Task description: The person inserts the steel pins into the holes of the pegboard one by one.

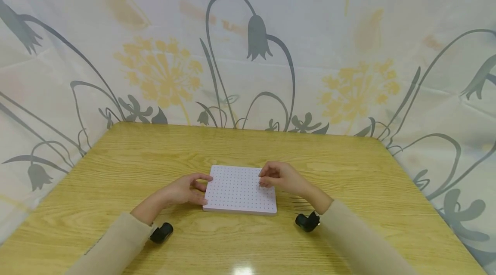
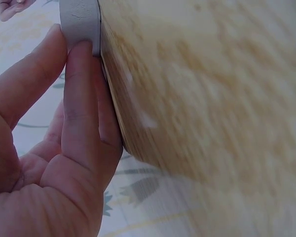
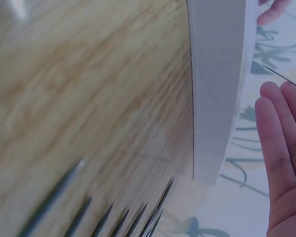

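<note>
A white board [image 1: 236, 191] with a grid of small holes lies flat on the table. At its left edge my left hand [image 1: 184, 190] rests its fingertips; in the left wrist view, nearly straight fingers [image 2: 80, 108] press against the board's pale side wall [image 2: 81, 22]. Over the board's right part, my right hand [image 1: 280, 177] pinches a thin metal needle [image 3: 284, 78], its pointed tip showing beyond the fingertips in the right wrist view. The pinching thumb is out of that view. Whether the needle touches the board cannot be told.
Several more needles [image 1: 299, 203] lie side by side on the wooden table [image 1: 174, 148], right of the board and below my right wrist. Black wrist cameras [image 1: 162, 233] hang under both sleeves. A flower-patterned cloth [image 1: 248, 81] stands behind the table's far edge.
</note>
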{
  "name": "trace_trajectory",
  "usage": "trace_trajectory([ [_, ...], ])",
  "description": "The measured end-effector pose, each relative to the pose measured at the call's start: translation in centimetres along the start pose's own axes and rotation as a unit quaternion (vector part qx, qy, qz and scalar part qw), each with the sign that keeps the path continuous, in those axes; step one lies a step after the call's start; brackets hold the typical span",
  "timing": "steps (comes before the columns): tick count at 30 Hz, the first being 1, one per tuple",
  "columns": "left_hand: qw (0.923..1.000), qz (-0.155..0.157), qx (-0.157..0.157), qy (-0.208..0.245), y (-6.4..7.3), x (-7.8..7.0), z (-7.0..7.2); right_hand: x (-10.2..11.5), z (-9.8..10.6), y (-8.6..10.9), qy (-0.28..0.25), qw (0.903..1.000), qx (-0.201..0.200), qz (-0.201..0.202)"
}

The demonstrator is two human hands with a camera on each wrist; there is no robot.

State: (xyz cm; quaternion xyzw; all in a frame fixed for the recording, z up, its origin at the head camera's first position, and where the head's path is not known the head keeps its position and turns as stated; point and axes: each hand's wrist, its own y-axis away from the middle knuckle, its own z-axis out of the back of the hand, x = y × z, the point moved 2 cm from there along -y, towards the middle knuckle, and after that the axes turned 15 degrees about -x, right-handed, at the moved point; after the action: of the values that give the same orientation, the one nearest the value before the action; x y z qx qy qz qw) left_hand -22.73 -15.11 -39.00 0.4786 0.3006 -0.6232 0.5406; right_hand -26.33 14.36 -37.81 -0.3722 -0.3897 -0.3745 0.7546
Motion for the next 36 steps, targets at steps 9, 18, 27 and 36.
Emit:
trace_trajectory([
  [9, 1.0, -0.003, 0.0, -0.001, 0.0, 0.0, 0.0, 0.6, -1.1, -0.1, 0.028, 0.9996, 0.007, 0.003],
  [18, 1.0, -0.001, -0.001, 0.006, 0.0, 0.1, 0.0, 0.4, -1.5, -0.4, 0.036, 0.9993, -0.001, -0.005],
  [27, 1.0, 0.002, -0.006, -0.001, 0.0, 0.0, 0.0, 0.7, -1.4, -0.5, 0.06, 0.9978, 0.018, 0.021],
  [36, 1.0, -0.002, 0.001, 0.008, 0.1, -0.1, 0.0, 1.2, -1.3, -0.4, 0.063, 0.9975, 0.033, -0.004],
])
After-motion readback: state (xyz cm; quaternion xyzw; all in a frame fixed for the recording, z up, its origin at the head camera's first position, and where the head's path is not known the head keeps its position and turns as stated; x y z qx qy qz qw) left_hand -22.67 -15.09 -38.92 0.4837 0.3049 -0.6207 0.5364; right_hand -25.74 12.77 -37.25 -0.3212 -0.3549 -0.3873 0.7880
